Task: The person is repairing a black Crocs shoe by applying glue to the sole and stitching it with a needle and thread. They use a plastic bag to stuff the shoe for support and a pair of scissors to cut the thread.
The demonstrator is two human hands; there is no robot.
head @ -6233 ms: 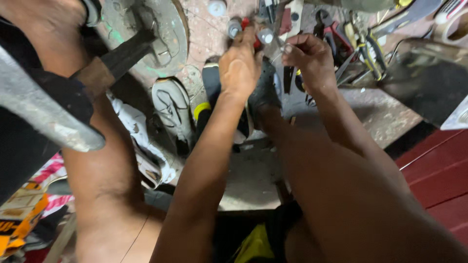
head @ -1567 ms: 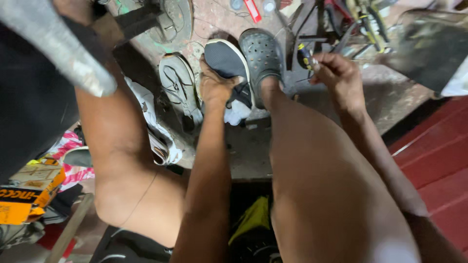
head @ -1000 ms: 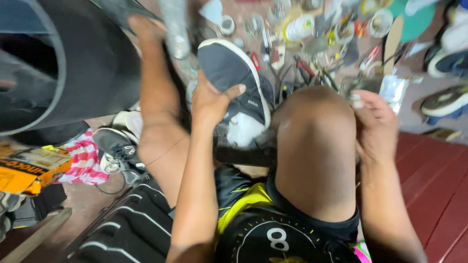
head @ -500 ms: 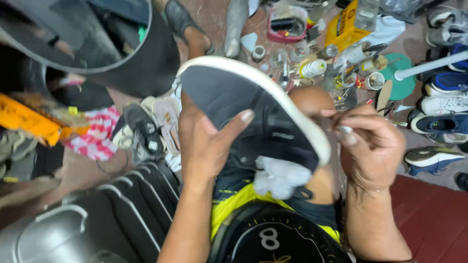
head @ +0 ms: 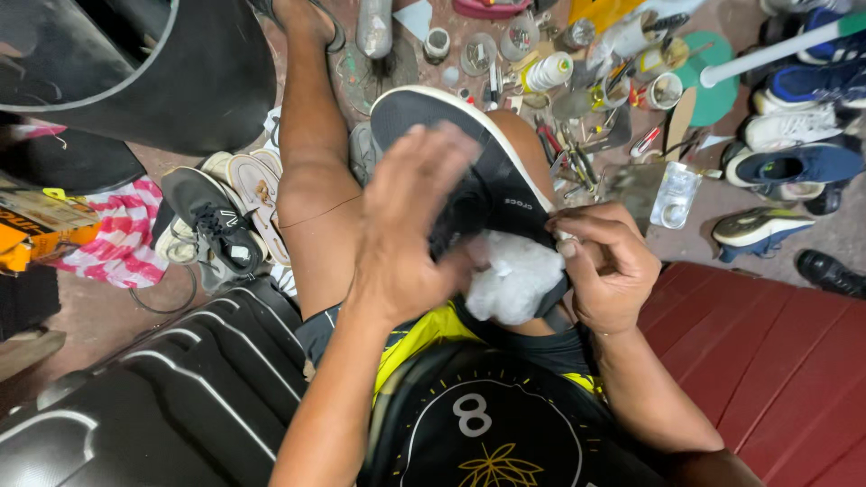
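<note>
A dark slip-on shoe (head: 469, 144) with a white sole edge lies sole-up across my lap and knee. White crumpled stuffing (head: 512, 281) bulges out of its opening. My left hand (head: 410, 221) hovers blurred over the shoe's upper with its fingers spread, holding nothing. My right hand (head: 606, 271) pinches the shoe's rim next to the stuffing, with thumb and forefinger pressed together there. I cannot tell whether a small tool is between those fingers.
A black ribbed suitcase (head: 171, 388) stands at lower left. Worn sneakers (head: 216, 225) lie left of my leg. Thread spools, jars and hand tools (head: 559, 81) litter the floor ahead. More shoes (head: 794, 162) sit at right above red planks (head: 776, 361).
The shoe was lifted from the floor onto my lap and turned sole-up. My view swung down toward my body. My left hand has let go of the shoe and now sweeps over it.
</note>
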